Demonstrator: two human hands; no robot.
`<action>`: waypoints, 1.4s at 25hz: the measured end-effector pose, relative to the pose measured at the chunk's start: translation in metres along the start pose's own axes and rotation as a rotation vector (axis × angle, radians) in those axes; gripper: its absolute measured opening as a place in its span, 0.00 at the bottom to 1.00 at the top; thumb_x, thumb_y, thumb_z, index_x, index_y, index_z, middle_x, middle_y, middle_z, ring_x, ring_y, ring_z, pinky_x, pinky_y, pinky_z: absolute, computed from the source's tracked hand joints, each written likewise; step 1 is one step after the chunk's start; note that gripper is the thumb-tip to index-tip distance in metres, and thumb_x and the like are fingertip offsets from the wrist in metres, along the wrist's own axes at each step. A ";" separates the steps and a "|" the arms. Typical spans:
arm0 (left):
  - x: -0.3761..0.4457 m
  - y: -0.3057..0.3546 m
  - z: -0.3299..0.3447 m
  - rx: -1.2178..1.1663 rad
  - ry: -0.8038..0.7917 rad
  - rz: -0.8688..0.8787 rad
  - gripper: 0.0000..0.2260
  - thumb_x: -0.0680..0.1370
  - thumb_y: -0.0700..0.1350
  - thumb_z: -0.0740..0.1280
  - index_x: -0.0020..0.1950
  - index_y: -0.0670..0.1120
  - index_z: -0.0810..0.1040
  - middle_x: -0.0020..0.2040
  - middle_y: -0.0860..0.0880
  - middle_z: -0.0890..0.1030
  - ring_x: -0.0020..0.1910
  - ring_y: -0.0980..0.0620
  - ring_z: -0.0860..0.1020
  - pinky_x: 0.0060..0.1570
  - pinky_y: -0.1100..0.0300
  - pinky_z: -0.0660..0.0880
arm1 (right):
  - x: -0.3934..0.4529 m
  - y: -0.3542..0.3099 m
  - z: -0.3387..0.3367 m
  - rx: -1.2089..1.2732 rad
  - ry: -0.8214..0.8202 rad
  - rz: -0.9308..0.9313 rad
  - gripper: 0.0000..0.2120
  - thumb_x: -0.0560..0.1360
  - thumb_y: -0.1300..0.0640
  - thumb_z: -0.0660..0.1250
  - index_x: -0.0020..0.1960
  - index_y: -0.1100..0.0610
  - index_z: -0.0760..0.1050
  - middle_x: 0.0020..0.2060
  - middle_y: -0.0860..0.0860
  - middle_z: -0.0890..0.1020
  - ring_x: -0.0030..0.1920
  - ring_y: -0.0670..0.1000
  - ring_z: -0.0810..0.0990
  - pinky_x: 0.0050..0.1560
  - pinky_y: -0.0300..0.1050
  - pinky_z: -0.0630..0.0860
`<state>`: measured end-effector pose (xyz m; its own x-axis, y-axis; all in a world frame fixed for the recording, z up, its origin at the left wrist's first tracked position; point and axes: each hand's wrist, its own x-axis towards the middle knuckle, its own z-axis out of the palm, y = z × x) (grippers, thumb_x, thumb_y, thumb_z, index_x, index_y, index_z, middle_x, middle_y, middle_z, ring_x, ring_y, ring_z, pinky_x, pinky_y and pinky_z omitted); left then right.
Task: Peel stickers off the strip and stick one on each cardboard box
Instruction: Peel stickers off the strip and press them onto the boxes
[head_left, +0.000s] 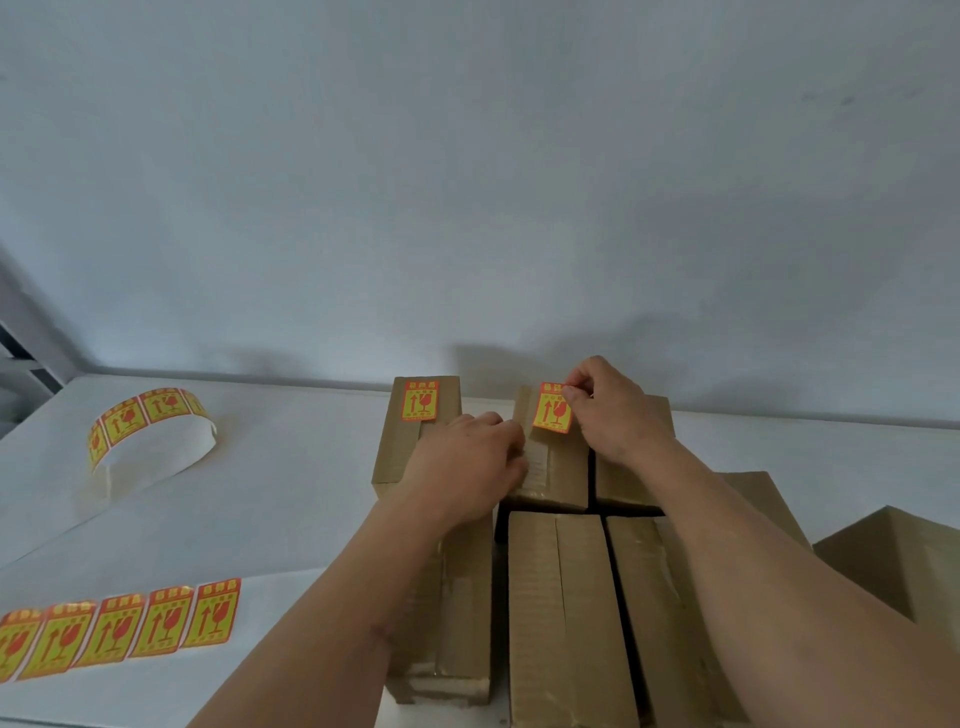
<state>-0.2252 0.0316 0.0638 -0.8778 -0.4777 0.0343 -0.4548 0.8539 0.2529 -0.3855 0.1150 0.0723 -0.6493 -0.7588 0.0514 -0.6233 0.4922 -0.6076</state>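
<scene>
Several brown cardboard boxes stand packed together on the white table. The far left box (400, 447) carries a yellow-and-red fragile sticker (420, 400) on its top. My right hand (610, 410) pinches the top corner of a second sticker (551, 408) over the far middle box (558, 470). My left hand (467, 473) lies flat on the box tops just left of that sticker, fingers touching the middle box. A flat sticker strip (119, 629) lies at the near left. A curled strip (145, 421) lies at the far left.
Two nearer boxes (561, 613) show bare taped tops. More boxes (893, 561) sit at the right, partly behind my right forearm. A plain white wall rises just behind the table's far edge.
</scene>
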 end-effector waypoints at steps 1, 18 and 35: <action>-0.001 0.000 0.000 -0.003 -0.005 0.007 0.12 0.80 0.56 0.58 0.59 0.53 0.74 0.55 0.53 0.78 0.53 0.53 0.75 0.51 0.55 0.74 | 0.001 0.000 0.002 0.005 -0.008 -0.007 0.05 0.81 0.52 0.58 0.54 0.52 0.69 0.50 0.49 0.77 0.47 0.48 0.76 0.36 0.37 0.69; -0.004 0.002 0.003 -0.007 -0.022 0.024 0.12 0.80 0.56 0.57 0.58 0.53 0.74 0.55 0.53 0.77 0.54 0.52 0.74 0.56 0.53 0.70 | 0.007 0.002 0.010 -0.128 -0.058 -0.020 0.05 0.79 0.51 0.63 0.51 0.49 0.67 0.48 0.48 0.76 0.48 0.49 0.76 0.45 0.46 0.75; -0.007 0.002 0.006 0.013 -0.002 0.032 0.13 0.80 0.56 0.56 0.59 0.52 0.74 0.55 0.52 0.78 0.57 0.50 0.74 0.60 0.51 0.68 | -0.009 0.001 0.011 -0.363 -0.086 -0.114 0.23 0.75 0.38 0.61 0.68 0.45 0.71 0.63 0.48 0.70 0.64 0.50 0.68 0.57 0.49 0.71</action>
<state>-0.2209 0.0379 0.0586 -0.8921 -0.4500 0.0398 -0.4288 0.8712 0.2390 -0.3750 0.1179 0.0631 -0.5374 -0.8429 0.0265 -0.8132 0.5096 -0.2812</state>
